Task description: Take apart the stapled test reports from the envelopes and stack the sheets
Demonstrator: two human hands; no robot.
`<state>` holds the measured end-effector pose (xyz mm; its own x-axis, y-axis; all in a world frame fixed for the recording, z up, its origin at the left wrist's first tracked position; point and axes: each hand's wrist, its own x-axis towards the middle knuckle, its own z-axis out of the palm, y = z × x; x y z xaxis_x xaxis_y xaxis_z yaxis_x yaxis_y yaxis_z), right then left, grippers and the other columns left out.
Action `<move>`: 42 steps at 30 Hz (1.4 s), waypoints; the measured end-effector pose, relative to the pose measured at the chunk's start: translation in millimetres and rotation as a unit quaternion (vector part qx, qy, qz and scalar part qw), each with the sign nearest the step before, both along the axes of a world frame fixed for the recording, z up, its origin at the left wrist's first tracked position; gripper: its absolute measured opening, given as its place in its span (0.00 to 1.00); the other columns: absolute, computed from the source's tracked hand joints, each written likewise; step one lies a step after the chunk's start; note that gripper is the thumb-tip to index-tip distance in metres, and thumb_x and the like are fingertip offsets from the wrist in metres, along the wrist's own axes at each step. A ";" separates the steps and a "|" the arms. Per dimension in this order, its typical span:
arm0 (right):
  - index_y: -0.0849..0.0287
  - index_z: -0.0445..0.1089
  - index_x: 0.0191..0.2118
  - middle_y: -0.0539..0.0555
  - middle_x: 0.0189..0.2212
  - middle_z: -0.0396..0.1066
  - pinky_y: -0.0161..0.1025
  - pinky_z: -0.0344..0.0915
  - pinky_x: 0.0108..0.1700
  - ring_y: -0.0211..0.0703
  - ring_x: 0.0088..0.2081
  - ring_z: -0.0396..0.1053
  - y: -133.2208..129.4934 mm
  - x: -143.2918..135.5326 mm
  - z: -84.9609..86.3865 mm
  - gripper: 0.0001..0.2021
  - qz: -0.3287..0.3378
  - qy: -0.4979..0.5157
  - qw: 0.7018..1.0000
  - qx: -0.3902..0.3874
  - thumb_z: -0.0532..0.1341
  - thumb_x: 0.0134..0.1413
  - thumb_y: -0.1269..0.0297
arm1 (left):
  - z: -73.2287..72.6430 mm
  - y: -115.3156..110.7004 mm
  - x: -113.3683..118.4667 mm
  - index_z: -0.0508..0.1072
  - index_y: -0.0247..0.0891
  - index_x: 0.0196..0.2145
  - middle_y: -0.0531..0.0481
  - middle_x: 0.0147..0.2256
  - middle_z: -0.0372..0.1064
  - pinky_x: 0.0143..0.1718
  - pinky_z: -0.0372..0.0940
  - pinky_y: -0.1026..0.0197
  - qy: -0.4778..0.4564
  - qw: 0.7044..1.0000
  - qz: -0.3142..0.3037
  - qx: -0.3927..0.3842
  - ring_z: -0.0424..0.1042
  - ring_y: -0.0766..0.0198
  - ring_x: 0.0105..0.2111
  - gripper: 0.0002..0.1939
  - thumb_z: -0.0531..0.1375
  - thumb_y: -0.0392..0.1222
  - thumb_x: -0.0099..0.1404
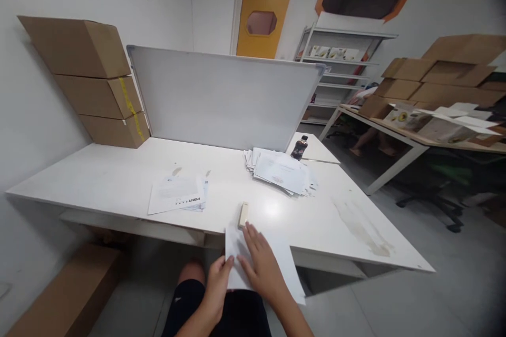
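Observation:
A white sheet of paper (286, 263) lies at the table's front edge and hangs over it above my lap. My left hand (219, 279) grips the paper's left edge between thumb and fingers. My right hand (261, 263) lies over the paper with its fingers stretched out, thumb toward my left hand. Just beyond the right fingertips is a small cream oblong object (244, 215), its exact kind unclear. It rests on the table and the fingertips are very close to it; whether they touch, I cannot tell.
Printed papers (176, 193) lie on the left of the white table (118, 174). A messy paper pile (280, 171) sits back right, with a dark drink bottle (299, 147) behind. A whiteboard (225, 100) stands along the back, beside stacked cardboard boxes (106, 89).

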<state>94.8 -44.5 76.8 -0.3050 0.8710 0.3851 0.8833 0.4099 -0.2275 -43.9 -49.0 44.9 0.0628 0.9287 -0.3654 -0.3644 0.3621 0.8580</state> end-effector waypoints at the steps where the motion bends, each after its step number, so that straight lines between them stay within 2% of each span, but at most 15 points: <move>1: 0.61 0.40 0.68 0.59 0.66 0.46 0.51 0.55 0.62 0.51 0.66 0.46 -15.2 0.1 0.5 0.34 0.035 0.001 0.999 -0.008 0.53 0.59 0.62 | 7.2 -5.7 -6.4 0.75 0.34 0.34 0.48 0.28 0.73 0.26 0.62 0.64 -0.010 1.000 0.011 -0.007 0.70 0.62 0.27 0.24 0.67 0.58 0.49; 5: 0.56 0.42 0.67 0.57 0.60 0.60 0.46 0.63 0.55 0.47 0.59 0.61 -56.1 4.6 5.2 0.34 0.070 0.000 0.997 0.016 0.49 0.54 0.76 | 43.5 -12.0 -32.0 0.75 0.34 0.40 0.43 0.33 0.75 0.29 0.66 0.61 -0.002 1.000 -0.022 -0.003 0.73 0.58 0.30 0.26 0.64 0.59 0.53; 8: 0.56 0.53 0.64 0.56 0.47 0.74 0.42 0.67 0.46 0.45 0.45 0.72 -48.7 21.2 29.5 0.34 0.003 0.008 0.995 0.099 0.46 0.50 0.82 | 65.2 24.5 -52.0 0.77 0.35 0.39 0.40 0.38 0.76 0.39 0.68 0.53 0.157 0.973 -0.117 0.125 0.74 0.50 0.38 0.26 0.56 0.62 0.59; 11: 0.57 0.60 0.59 0.58 0.44 0.74 0.45 0.63 0.49 0.47 0.46 0.70 -9.2 53.3 64.1 0.29 -0.100 0.003 0.962 0.253 0.48 0.51 0.81 | 66.2 95.7 -68.6 0.74 0.38 0.46 0.39 0.52 0.69 0.58 0.53 0.44 0.464 0.821 -0.120 0.311 0.59 0.43 0.58 0.25 0.60 0.56 0.57; 14: 0.57 0.67 0.53 0.59 0.45 0.73 0.47 0.57 0.53 0.49 0.50 0.67 55.8 90.7 83.7 0.24 -0.220 0.012 0.890 0.399 0.50 0.53 0.79 | 44.4 162.7 -78.6 0.62 0.28 0.59 0.32 0.63 0.50 0.62 0.39 0.39 0.660 0.685 -0.055 0.303 0.41 0.39 0.65 0.34 0.59 0.51 0.59; 16: 0.58 0.70 0.49 0.60 0.46 0.72 0.48 0.53 0.55 0.50 0.51 0.65 106.7 111.1 80.7 0.21 -0.260 0.011 0.899 0.354 0.48 0.54 0.78 | 24.7 188.5 -83.0 0.60 0.27 0.60 0.30 0.63 0.48 0.61 0.40 0.38 0.709 0.642 -0.060 0.286 0.42 0.39 0.65 0.33 0.54 0.51 0.63; 18: 0.60 0.70 0.49 0.61 0.49 0.70 0.48 0.50 0.57 0.50 0.52 0.63 154.0 124.5 64.9 0.21 -0.303 0.016 0.927 0.220 0.47 0.54 0.76 | 8.1 198.7 -86.1 0.61 0.28 0.59 0.31 0.62 0.51 0.61 0.42 0.39 0.718 0.627 -0.063 0.296 0.45 0.40 0.64 0.30 0.51 0.50 0.65; 21: 0.66 0.63 0.56 0.66 0.55 0.64 0.50 0.44 0.59 0.54 0.56 0.57 200.8 129.7 25.3 0.23 -0.352 0.027 0.936 0.016 0.45 0.58 0.68 | -3.7 197.9 -88.1 0.65 0.30 0.56 0.32 0.61 0.55 0.61 0.44 0.39 0.703 0.634 -0.047 0.320 0.48 0.40 0.63 0.26 0.50 0.48 0.66; 24: 0.71 0.47 0.65 0.69 0.65 0.46 0.52 0.36 0.62 0.55 0.65 0.41 212.8 123.6 -15.0 0.32 -0.349 0.026 0.935 -0.052 0.42 0.61 0.53 | -2.7 192.7 -87.0 0.70 0.34 0.49 0.34 0.57 0.62 0.59 0.46 0.38 0.676 0.656 -0.027 0.334 0.54 0.40 0.61 0.19 0.51 0.45 0.66; 27: 0.71 0.37 0.67 0.68 0.68 0.30 0.53 0.31 0.64 0.55 0.68 0.29 202.4 117.9 -38.3 0.36 -0.352 0.039 0.933 -0.068 0.37 0.61 0.48 | 4.3 187.5 -86.5 0.72 0.35 0.39 0.35 0.47 0.71 0.57 0.52 0.41 0.633 0.695 0.002 0.340 0.64 0.45 0.54 0.12 0.50 0.41 0.66; 30: 0.71 0.38 0.67 0.67 0.68 0.30 0.54 0.31 0.64 0.54 0.68 0.27 181.3 116.3 -41.8 0.35 -0.328 0.061 0.937 -0.102 0.37 0.61 0.50 | 13.2 178.7 -88.2 0.71 0.36 0.35 0.38 0.37 0.73 0.50 0.61 0.48 0.618 0.716 0.037 0.322 0.71 0.51 0.43 0.14 0.47 0.41 0.69; 32: 0.70 0.42 0.66 0.66 0.68 0.34 0.54 0.35 0.64 0.53 0.68 0.30 160.8 114.0 -39.0 0.35 -0.294 0.105 0.943 -0.113 0.39 0.61 0.50 | 18.5 167.3 -87.3 0.70 0.36 0.37 0.38 0.37 0.72 0.46 0.64 0.50 0.620 0.718 0.061 0.310 0.72 0.52 0.41 0.16 0.44 0.42 0.70; 35: 0.66 0.56 0.61 0.66 0.62 0.55 0.52 0.49 0.61 0.53 0.64 0.50 114.5 95.2 -38.9 0.32 -0.231 0.267 0.933 -0.061 0.41 0.61 0.48 | 21.2 135.4 -76.8 0.69 0.35 0.42 0.38 0.41 0.72 0.46 0.64 0.51 0.607 0.716 0.094 0.332 0.71 0.54 0.43 0.17 0.42 0.40 0.71; 39: 0.61 0.72 0.43 0.59 0.34 0.75 0.48 0.66 0.45 0.51 0.39 0.72 32.9 17.5 -50.5 0.27 -0.193 0.446 0.873 -0.039 0.44 0.61 0.45 | 9.8 69.1 -56.3 0.71 0.37 0.42 0.41 0.41 0.74 0.49 0.63 0.49 0.565 0.680 0.052 0.464 0.72 0.55 0.45 0.14 0.47 0.37 0.69; 42: 0.59 0.69 0.49 0.58 0.35 0.76 0.45 0.70 0.42 0.49 0.40 0.73 -11.5 -53.7 -55.0 0.26 -0.090 0.540 0.829 -0.112 0.45 0.61 0.45 | 1.9 23.7 -52.9 0.72 0.38 0.43 0.42 0.41 0.75 0.49 0.63 0.51 0.542 0.632 -0.039 0.553 0.72 0.56 0.46 0.13 0.49 0.33 0.68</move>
